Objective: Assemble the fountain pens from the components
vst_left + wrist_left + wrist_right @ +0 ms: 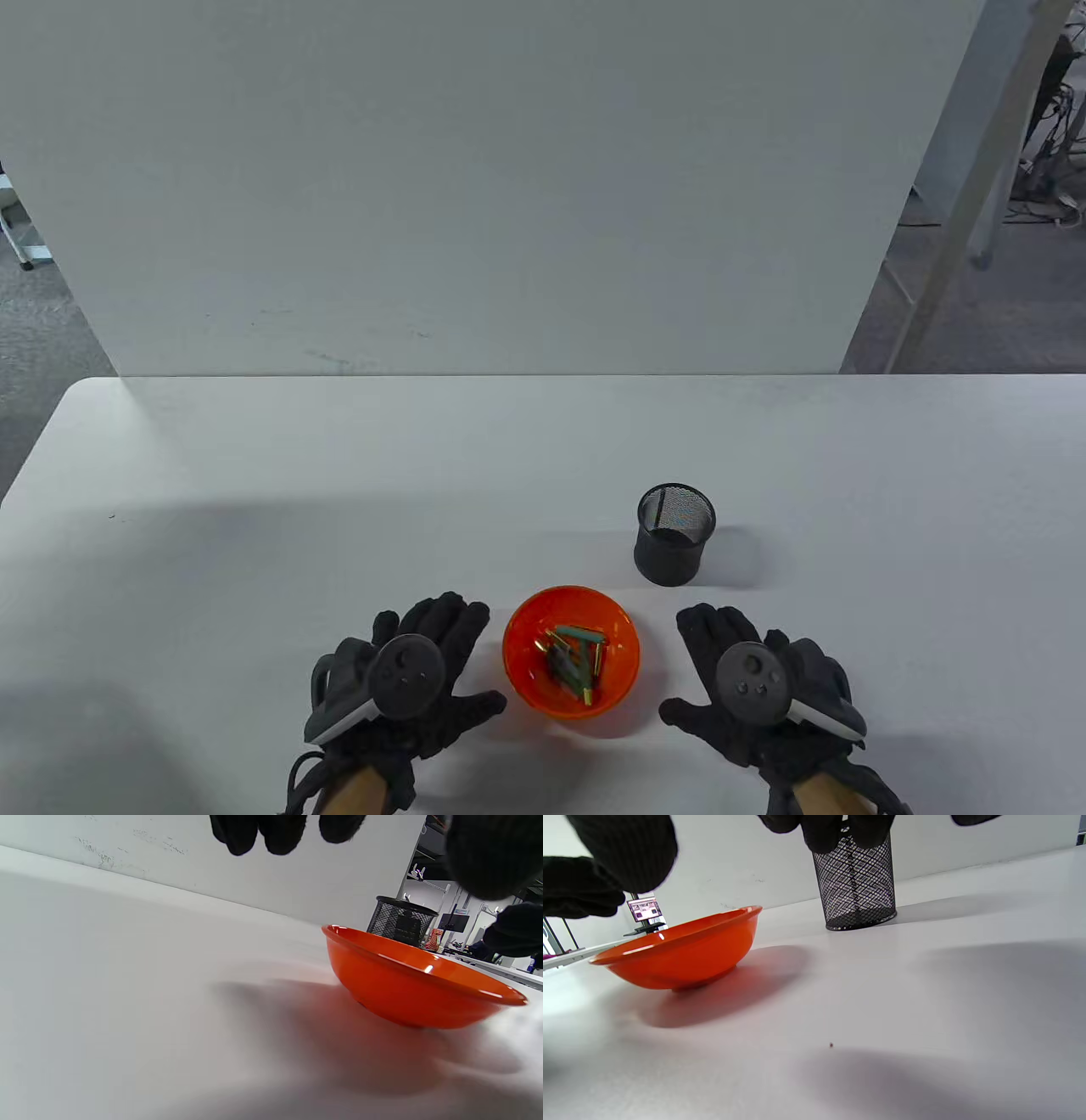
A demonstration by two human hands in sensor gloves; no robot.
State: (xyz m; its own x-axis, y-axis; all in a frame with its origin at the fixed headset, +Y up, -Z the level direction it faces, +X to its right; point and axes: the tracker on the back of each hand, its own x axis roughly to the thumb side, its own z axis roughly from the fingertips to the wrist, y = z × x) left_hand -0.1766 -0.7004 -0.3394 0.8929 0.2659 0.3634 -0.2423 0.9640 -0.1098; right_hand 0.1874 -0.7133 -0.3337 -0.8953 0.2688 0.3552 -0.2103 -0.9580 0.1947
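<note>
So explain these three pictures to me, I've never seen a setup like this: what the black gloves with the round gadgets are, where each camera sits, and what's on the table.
These are a person's two hands in black sensor gloves; the round gadgets are trackers strapped to the backs, not held. The big picture looks down at the white table, with the left hand and right hand spread either side of an orange bowl. The bowl holds the pen parts, green and brass-coloured. Behind it, to the right, stands a black mesh cup. The other two pictures come from low cameras on each wrist, so the fingertips hang in from the top. Neither hand holds anything; assembly has not started.
</note>
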